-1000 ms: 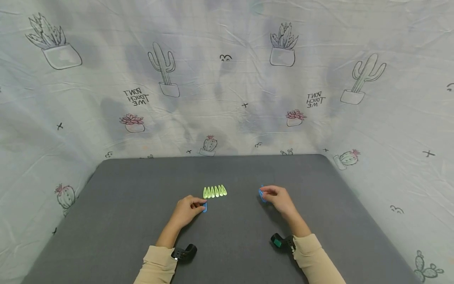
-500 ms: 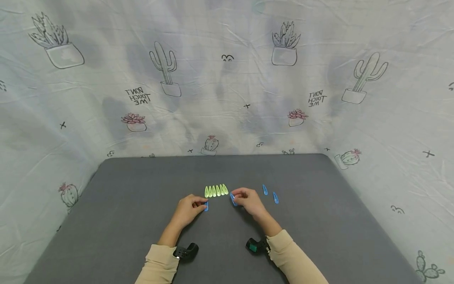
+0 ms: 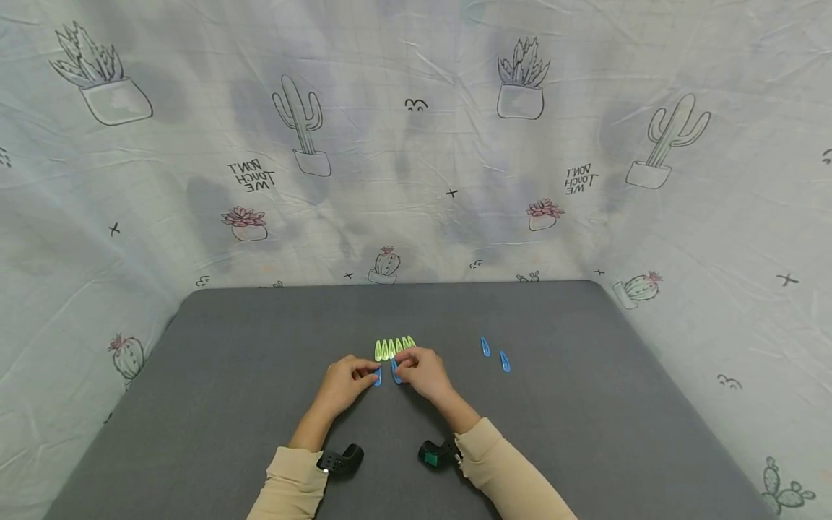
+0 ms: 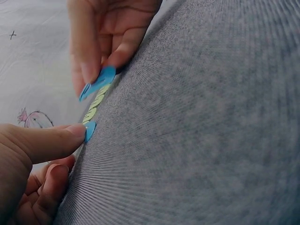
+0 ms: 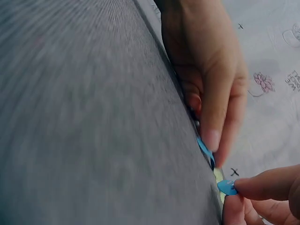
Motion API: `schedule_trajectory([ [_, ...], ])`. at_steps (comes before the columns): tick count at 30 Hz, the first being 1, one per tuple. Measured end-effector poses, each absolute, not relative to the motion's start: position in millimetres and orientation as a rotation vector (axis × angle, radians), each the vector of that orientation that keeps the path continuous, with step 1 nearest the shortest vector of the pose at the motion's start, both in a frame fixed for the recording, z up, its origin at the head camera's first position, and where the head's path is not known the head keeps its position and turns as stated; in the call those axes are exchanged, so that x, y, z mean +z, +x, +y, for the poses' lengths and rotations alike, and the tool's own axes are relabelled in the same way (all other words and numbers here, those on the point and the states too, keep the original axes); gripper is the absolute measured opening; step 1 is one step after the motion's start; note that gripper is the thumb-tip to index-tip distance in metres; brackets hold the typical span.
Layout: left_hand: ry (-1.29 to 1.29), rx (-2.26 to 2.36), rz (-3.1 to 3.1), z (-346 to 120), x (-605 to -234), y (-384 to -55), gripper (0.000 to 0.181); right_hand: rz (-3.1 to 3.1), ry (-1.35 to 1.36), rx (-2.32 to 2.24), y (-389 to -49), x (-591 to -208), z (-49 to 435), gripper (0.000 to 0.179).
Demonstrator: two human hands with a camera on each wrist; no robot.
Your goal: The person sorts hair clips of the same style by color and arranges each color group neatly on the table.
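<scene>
In the head view my left hand (image 3: 344, 386) holds a blue snap hair clip (image 3: 378, 376) at the table surface between thumb and finger. Close to its right, my right hand (image 3: 424, 372) pinches a second blue hair clip (image 3: 395, 371). The left wrist view shows this second clip (image 4: 99, 82) slightly raised and tilted, apart from the clip (image 4: 90, 131) under my left thumb. Just beyond both hands lies a row of several lime-green hair clips (image 3: 385, 351); my right fingers partly cover its right end.
Two more blue hair clips (image 3: 485, 347) lie loose to the right on the grey table (image 3: 260, 361). A pale cloth (image 3: 416, 159) printed with cacti surrounds the table at the back and sides. Each wrist wears a black camera mount (image 3: 341, 462).
My right hand has carried its blue clip leftward from the right-hand clips to beside my left hand, uncovering two blue clips there. My left hand stays nearly still on its clip.
</scene>
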State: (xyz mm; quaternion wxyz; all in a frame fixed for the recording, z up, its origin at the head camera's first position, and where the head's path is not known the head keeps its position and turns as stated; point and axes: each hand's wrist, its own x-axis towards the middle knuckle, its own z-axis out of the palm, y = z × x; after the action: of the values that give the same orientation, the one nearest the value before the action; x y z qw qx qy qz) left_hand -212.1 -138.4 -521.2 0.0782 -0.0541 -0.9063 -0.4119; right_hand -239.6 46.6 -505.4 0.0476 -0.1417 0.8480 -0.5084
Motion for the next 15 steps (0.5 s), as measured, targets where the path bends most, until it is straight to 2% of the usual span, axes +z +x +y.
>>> schedule_trajectory([
  [15,-0.177,-1.225,-2.698,-136,-519,-208,0.015,2.832,-0.381,-1.296,-235,-501,23,0.011],
])
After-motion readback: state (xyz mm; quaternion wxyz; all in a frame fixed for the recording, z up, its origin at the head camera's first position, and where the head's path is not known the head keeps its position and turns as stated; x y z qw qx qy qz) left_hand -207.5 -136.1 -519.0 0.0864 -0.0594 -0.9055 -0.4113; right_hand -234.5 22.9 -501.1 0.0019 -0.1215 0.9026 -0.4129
